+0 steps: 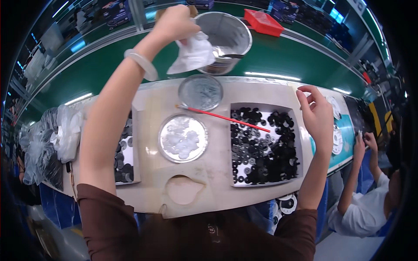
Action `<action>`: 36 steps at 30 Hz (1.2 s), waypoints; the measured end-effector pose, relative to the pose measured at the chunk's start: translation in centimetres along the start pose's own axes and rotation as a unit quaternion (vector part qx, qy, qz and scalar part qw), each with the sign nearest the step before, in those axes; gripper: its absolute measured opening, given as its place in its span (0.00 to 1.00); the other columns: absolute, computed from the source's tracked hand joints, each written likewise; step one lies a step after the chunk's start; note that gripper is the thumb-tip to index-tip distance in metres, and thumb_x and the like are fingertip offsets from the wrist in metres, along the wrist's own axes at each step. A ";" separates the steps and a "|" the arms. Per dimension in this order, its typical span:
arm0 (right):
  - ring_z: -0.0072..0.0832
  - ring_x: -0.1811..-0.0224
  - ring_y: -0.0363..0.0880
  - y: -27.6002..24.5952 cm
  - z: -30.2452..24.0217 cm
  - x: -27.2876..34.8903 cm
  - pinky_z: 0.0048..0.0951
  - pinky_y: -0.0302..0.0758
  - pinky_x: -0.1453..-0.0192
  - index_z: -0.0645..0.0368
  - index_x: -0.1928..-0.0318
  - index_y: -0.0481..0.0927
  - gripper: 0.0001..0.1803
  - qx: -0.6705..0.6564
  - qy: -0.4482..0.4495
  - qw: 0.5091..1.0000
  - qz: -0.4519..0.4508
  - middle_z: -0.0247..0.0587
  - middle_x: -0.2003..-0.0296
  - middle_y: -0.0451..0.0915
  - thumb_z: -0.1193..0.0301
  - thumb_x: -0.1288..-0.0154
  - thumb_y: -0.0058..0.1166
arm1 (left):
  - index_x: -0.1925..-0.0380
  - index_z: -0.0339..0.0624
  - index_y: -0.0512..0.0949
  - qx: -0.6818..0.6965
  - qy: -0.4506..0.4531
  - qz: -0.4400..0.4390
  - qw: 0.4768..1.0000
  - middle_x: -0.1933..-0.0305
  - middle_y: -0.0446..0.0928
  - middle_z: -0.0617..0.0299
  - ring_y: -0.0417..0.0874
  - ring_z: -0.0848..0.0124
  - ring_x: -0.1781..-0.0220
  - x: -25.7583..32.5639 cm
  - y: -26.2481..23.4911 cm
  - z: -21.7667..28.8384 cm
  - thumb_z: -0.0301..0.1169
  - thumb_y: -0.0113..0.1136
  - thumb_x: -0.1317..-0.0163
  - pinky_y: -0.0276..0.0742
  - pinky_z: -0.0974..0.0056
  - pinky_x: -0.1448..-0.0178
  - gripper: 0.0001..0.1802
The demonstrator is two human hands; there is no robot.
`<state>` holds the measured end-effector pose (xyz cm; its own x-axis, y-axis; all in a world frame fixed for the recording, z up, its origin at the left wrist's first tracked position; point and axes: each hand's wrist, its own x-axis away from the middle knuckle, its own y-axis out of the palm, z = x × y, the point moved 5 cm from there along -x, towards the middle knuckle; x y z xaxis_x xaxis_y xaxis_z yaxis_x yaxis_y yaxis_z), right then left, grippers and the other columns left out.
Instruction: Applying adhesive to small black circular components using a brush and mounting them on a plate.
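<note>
My left hand (175, 22) reaches to the far side and is closed on a crumpled white cloth or tissue (193, 53). The cloth hangs just left of a round metal can (244, 43), overlapping its rim in view. My right hand (315, 108) hovers near the right edge of a box (300, 152) of small black discs (278, 148), fingers loosely bent and apart, with nothing in them. A red-handled brush (226, 118) rests across this box and a round clear lid or dish (201, 92). Nearer stands a round dish (183, 138) with a whitish substance inside.
A second box (136, 161) of black discs is partly behind my left arm. Plastic bags (48, 139) crowd the far left. A red tray (263, 22) sits beyond the green conveyor (278, 56). At right, another person's hands (365, 141) work near a teal mat (346, 135).
</note>
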<state>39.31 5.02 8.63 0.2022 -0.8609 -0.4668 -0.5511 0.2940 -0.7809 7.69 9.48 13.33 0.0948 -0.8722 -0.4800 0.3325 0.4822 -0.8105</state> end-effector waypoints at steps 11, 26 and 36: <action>0.17 0.86 0.67 -2.4 7.1 1.9 0.20 0.62 0.80 0.58 0.66 0.76 0.11 0.017 0.082 0.996 -0.016 0.33 0.86 0.71 0.64 0.43 0.50 | 0.87 0.22 0.73 0.175 -0.050 -0.210 0.961 0.86 0.74 0.49 0.79 0.65 0.84 -1.3 14.6 7.5 0.26 0.54 0.60 0.76 0.67 0.76 0.12; 0.21 0.82 0.72 6.0 7.6 -5.6 0.22 0.68 0.74 0.64 0.78 0.77 0.16 -0.065 0.099 0.985 -0.122 0.37 0.85 0.75 0.61 0.48 0.53 | 0.86 0.27 0.72 0.227 -0.074 -0.248 0.939 0.83 0.75 0.52 0.79 0.70 0.83 -1.1 15.2 6.8 0.21 0.50 0.56 0.76 0.70 0.77 0.07; 0.35 0.76 0.76 5.3 4.8 -10.5 0.30 0.71 0.67 0.62 0.75 0.78 0.12 0.021 0.047 0.997 -0.062 0.45 0.80 0.77 0.65 0.51 0.51 | 0.77 0.28 0.74 0.283 -0.100 -0.161 0.940 0.80 0.76 0.54 0.78 0.72 0.82 -1.2 12.7 4.3 0.27 0.51 0.48 0.75 0.72 0.77 0.10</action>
<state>38.14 17.58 7.43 0.1888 -0.9262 -0.3264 -0.4915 0.1986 -0.8479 15.86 16.26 5.03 0.0604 -0.9908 -0.1212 0.8144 0.1192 -0.5679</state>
